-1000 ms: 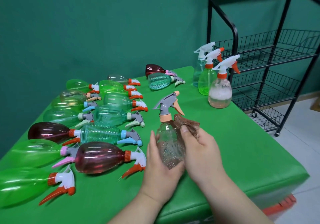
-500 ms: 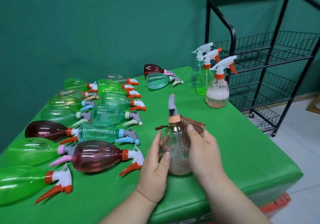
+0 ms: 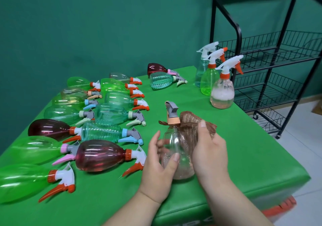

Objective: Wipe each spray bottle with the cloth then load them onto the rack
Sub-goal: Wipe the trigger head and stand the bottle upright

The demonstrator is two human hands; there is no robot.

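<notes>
Green table (image 3: 244,156), teal wall (image 3: 104,25), black wire rack (image 3: 271,79) alongside

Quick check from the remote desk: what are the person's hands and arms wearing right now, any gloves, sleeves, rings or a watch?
Nothing is worn that shows. The left hand and right hand are bare, without gloves. Both forearms are uncovered as far as the bottom edge of the picture, so no sleeve shows. No ring, watch or bracelet shows on the visible sides. The fingernails are short and look unpainted.
</notes>
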